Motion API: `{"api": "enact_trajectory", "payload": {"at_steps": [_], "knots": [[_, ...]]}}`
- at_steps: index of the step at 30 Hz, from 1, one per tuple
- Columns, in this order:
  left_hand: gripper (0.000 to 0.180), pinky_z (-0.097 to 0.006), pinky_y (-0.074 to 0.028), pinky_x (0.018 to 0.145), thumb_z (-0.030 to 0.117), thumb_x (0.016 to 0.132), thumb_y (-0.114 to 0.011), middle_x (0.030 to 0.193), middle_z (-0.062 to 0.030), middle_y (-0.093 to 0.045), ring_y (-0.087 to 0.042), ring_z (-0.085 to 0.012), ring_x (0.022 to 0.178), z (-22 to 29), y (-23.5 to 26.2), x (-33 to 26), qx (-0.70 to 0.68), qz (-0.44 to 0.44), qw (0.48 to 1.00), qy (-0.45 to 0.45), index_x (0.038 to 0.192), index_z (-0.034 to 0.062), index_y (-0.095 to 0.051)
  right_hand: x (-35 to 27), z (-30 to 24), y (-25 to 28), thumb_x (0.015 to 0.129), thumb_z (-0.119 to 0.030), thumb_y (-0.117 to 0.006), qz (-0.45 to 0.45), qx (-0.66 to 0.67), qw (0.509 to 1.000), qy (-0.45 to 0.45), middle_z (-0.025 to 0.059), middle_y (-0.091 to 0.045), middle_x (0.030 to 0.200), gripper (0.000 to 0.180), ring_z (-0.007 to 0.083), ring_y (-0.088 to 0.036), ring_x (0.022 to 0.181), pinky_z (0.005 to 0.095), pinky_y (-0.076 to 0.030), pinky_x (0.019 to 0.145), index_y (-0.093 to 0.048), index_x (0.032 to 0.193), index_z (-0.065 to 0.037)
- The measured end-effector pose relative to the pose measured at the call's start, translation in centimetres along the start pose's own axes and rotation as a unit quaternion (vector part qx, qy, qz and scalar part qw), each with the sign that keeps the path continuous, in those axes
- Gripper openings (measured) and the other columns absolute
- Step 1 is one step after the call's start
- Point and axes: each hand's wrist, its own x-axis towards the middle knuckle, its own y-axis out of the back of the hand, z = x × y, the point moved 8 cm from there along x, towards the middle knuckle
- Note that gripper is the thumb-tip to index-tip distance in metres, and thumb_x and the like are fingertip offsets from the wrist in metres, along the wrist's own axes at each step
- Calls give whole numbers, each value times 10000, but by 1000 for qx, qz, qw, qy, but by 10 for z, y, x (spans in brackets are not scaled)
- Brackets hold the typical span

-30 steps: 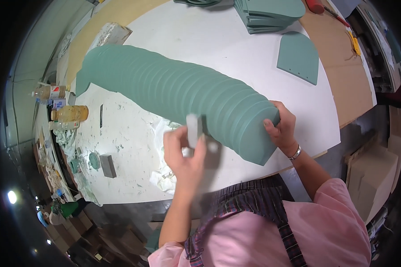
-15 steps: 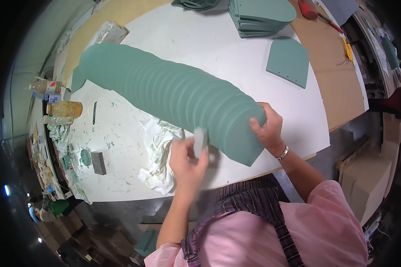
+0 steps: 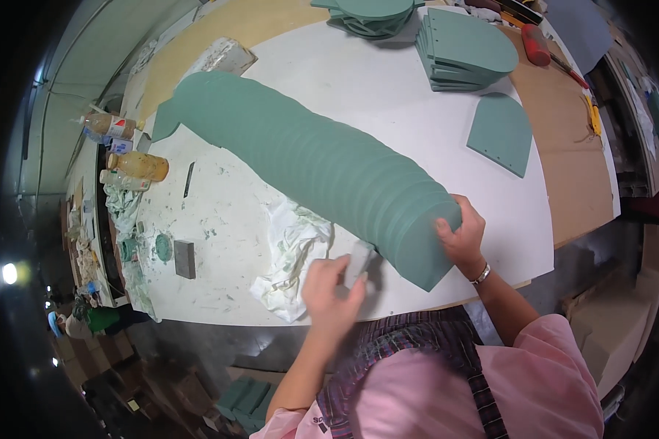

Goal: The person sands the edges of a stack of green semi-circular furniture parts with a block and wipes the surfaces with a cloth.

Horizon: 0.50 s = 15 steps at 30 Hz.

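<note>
A long row of overlapping green round-ended panels (image 3: 307,161) runs across the white table from far left to near right. My right hand (image 3: 463,233) grips its near end, with the thumb on the face of the front panel and the fingers behind its edge. Pinched between thumb and fingers of my left hand (image 3: 333,293) is a small pale grey block (image 3: 358,262), close beside the lower edge of the panels; whether it touches them I cannot tell. A crumpled white cloth (image 3: 289,256) stained green lies next to my left hand.
Another grey block (image 3: 184,260) and a dark thin strip (image 3: 189,180) lie at left, near bottles (image 3: 139,166) on the table's edge. Stacked green panels (image 3: 465,51) and a single panel (image 3: 501,135) lie at the far right, beside a red-handled tool (image 3: 536,45) and a yellow cutter (image 3: 594,115).
The whole view has shifted, so the table and panels appear farther right and lower. My left hand with the grey block stays beside the panels' lower edge; my right hand keeps its grip.
</note>
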Motion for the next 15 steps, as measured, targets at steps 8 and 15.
{"api": "enact_trajectory", "payload": {"at_steps": [8,15], "knots": [[365,-272,-473,699,-20,800,-771,945,-53,-595,-536,-131,767,-63,75,37,7,105,990,98,1150,-15,-666,1,1,0,851,-374,-734,2,3,1000,10,204,-712,956,486,382,-704,841,420,-566,752,-660,1128,19],[374,-278,-458,698,-26,788,-764,965,-68,-605,-525,-148,762,-79,76,84,0,96,995,32,1149,-11,-668,1,-5,2,937,-511,-645,-3,3,1000,0,192,-715,992,587,349,-715,887,389,-555,802,-660,1154,35]]}}
